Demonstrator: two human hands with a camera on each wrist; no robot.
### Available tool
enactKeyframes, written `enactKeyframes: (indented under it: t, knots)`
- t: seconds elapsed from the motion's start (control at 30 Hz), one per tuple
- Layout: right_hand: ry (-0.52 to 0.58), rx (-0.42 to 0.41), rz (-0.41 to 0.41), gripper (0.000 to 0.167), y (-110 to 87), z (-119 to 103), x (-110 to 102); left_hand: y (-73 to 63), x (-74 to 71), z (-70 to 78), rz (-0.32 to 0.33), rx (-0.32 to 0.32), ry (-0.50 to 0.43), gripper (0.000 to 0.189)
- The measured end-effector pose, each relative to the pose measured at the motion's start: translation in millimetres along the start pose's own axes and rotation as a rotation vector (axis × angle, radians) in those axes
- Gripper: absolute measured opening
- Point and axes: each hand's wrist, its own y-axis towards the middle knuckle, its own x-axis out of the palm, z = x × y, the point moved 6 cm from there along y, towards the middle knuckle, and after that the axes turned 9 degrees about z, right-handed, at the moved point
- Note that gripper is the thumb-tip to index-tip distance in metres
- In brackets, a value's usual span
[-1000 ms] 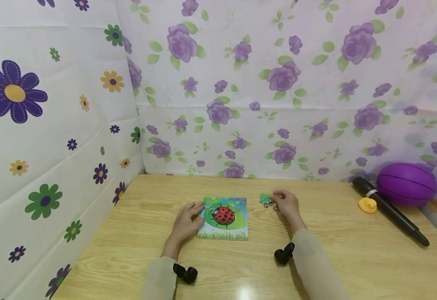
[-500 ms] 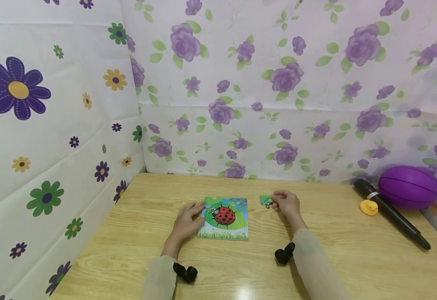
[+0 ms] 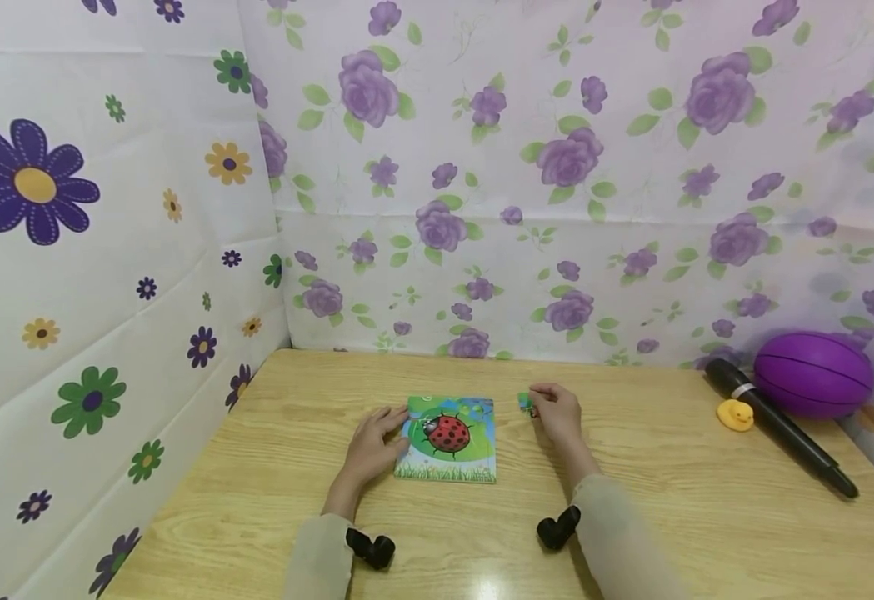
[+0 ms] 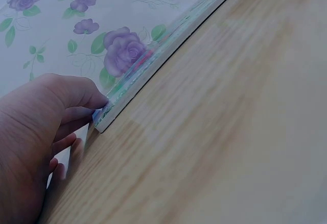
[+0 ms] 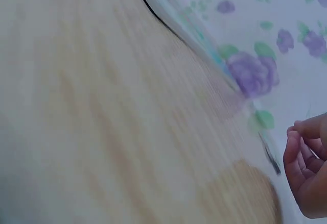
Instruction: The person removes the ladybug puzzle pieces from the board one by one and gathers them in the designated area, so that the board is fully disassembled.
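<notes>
A square ladybug jigsaw puzzle [image 3: 448,437] lies flat on the wooden table. My left hand [image 3: 373,440] rests along its left side. In the left wrist view, the left thumb [image 4: 94,97] touches the near corner of the puzzle [image 4: 120,97], and the other fingers lie beside its edge. To the right of the puzzle, my right hand [image 3: 559,413] pinches a small green and blue puzzle piece [image 3: 525,402], partly hidden by the fingers. The right wrist view has the right fingertips [image 5: 295,130] close together, with a thin piece edge [image 5: 271,155] beside them.
At the table's right side lie a black pen-shaped object [image 3: 789,433], a yellow rubber duck [image 3: 735,415] and a purple ball [image 3: 814,374]. Flower-patterned cloth [image 3: 481,167] hangs behind the table [image 3: 257,500] and on its left.
My right hand has shifted a little left, and its fingers now cover more of the small puzzle piece. The left hand and the puzzle stay where they were.
</notes>
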Motion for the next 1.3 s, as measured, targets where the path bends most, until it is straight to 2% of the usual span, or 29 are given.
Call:
enactKeyframes:
  t: [0.17,0.37,0.47,0.63,0.8,0.97,1.3]
  knots:
    - [-0.018,-0.106,-0.086,0.02,-24.9,-20.6,39.8,-0.7,-0.6,0.8,0.0,0.001,0.004,0.053]
    - [-0.149,-0.347,-0.271,0.02,-52.4,-43.2,91.6,-1.7,-2.1,2.1,-0.004,-0.009,-0.003,0.053]
    - [-0.237,-0.417,-0.295,0.02,-58.4,-46.3,108.5,-1.7,-2.7,1.8,-0.001,-0.014,-0.007,0.052]
    - [-0.356,-0.394,-0.255,0.02,-57.7,-40.7,118.1,-0.8,-0.3,2.2,-0.014,-0.003,0.002,0.053]
    - [-0.421,-0.368,-0.268,0.024,-56.7,-34.8,121.2,-0.9,0.1,0.7,-0.016,-0.019,0.002,0.054]
    - [-0.483,-0.386,-0.257,0.026,-57.1,-35.7,122.4,-0.2,-0.3,2.1,-0.013,-0.001,0.007,0.053]
    - [-0.522,-0.39,-0.223,0.018,-61.1,-39.0,123.1,-1.3,-0.8,1.9,-0.016,-0.022,0.006,0.054]
